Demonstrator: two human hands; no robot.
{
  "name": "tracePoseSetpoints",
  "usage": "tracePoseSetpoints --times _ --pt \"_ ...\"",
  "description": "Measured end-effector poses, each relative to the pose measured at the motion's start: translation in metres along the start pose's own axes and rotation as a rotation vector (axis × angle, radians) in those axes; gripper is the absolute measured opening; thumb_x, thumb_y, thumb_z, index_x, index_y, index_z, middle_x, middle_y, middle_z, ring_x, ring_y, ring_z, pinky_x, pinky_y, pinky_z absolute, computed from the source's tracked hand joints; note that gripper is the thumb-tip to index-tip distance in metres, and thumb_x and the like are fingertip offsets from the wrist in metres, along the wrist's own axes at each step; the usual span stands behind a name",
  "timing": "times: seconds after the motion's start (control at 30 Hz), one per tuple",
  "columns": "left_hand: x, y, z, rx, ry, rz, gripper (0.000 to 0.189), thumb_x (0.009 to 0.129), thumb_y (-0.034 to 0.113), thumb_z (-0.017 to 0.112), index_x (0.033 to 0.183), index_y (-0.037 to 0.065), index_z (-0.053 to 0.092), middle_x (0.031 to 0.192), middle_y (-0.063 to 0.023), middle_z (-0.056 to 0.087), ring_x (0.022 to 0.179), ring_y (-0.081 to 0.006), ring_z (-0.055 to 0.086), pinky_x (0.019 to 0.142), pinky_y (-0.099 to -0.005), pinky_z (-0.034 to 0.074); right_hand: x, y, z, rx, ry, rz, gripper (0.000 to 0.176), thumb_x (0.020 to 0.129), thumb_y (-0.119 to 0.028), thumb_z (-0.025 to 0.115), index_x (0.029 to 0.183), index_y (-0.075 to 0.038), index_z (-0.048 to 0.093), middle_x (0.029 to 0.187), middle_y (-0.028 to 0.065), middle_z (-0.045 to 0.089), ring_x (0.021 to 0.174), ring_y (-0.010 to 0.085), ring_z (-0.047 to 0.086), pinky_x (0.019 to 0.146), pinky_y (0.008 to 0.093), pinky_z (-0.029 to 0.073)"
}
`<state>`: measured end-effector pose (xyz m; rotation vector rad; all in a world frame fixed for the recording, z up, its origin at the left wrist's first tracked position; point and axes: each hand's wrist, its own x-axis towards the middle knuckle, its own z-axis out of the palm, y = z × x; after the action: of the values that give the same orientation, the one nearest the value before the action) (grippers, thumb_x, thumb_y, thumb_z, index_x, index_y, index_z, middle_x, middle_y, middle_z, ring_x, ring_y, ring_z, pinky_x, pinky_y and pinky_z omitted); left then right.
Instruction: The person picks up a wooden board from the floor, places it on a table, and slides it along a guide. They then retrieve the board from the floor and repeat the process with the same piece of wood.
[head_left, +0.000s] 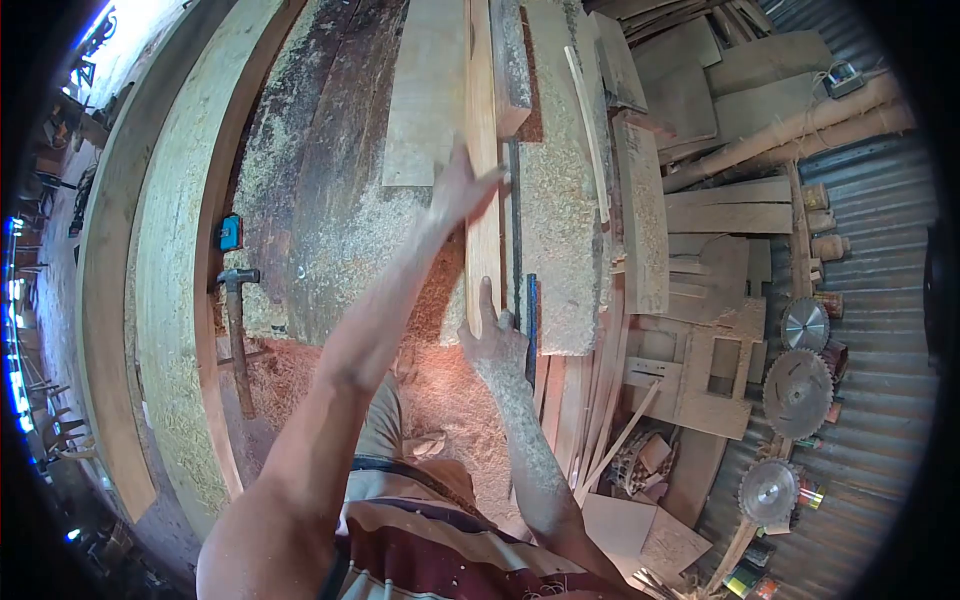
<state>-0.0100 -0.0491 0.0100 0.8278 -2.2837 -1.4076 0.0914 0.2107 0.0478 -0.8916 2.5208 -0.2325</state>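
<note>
A long, narrow wooden plank lies lengthwise on the sawdust-covered work table. My left hand rests across the plank farther up, slightly blurred, its fingers apart. Closer to my body, my right hand grips the near end of the plank, with the index finger stretched along its top and the thumb at its left side. Sawdust coats my right hand and forearm. Just right of the plank runs a dark metal strip, and a blue bar stands beside my right hand.
A thin pale sheet and a wooden block flank the plank. On the left are a hammer, a blue object and long thick boards. Circular saw blades hang along the corrugated wall at right.
</note>
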Motion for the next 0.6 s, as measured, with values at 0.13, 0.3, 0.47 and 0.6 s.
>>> tracePoseSetpoints --times 0.13,0.3,0.47,0.6 --pt "-0.113 -0.001 0.021 0.138 0.117 0.143 0.076 0.104 0.031 0.056 0.159 -0.01 0.023 0.154 -0.038 0.042 0.149 -0.0511 0.034 0.122 -0.0648 0.02 0.019 0.008 0.015 -0.036 0.174 -0.093 0.093 0.092 -0.043 0.066 0.168 -0.019 0.018 0.103 0.035 0.064 0.08 0.0437 0.069 0.067 0.0497 0.056" --pt "-0.098 -0.001 0.022 0.14 0.146 0.103 0.066 0.106 0.025 0.05 0.157 -0.01 0.027 0.158 -0.0375 0.037 0.152 -0.0509 0.027 0.123 -0.0652 0.018 0.031 0.005 0.01 -0.062 0.196 -0.118 0.092 0.092 -0.041 0.066 0.168 -0.017 0.022 0.095 0.0311 0.067 0.07 0.0383 0.07 0.059 0.0459 0.058" --pt "-0.085 -0.009 0.029 0.12 0.178 0.103 0.066 0.107 0.027 0.049 0.157 -0.011 0.028 0.156 -0.0388 0.038 0.153 -0.0512 0.026 0.125 -0.0633 0.014 0.038 -0.003 -0.007 0.028 0.092 -0.084 0.094 0.093 -0.042 0.065 0.169 -0.019 0.015 0.101 0.0343 0.066 0.073 0.0423 0.071 0.067 0.0492 0.059" --pt "-0.074 -0.007 0.026 0.116 0.19 0.114 0.066 0.106 0.027 0.049 0.156 -0.011 0.029 0.155 -0.0398 0.039 0.153 -0.051 0.027 0.125 -0.0629 0.013 0.049 -0.002 -0.008 0.003 0.105 -0.094 0.094 0.093 -0.042 0.063 0.169 -0.018 0.013 0.107 0.0371 0.065 0.078 0.0457 0.071 0.073 0.0517 0.059"
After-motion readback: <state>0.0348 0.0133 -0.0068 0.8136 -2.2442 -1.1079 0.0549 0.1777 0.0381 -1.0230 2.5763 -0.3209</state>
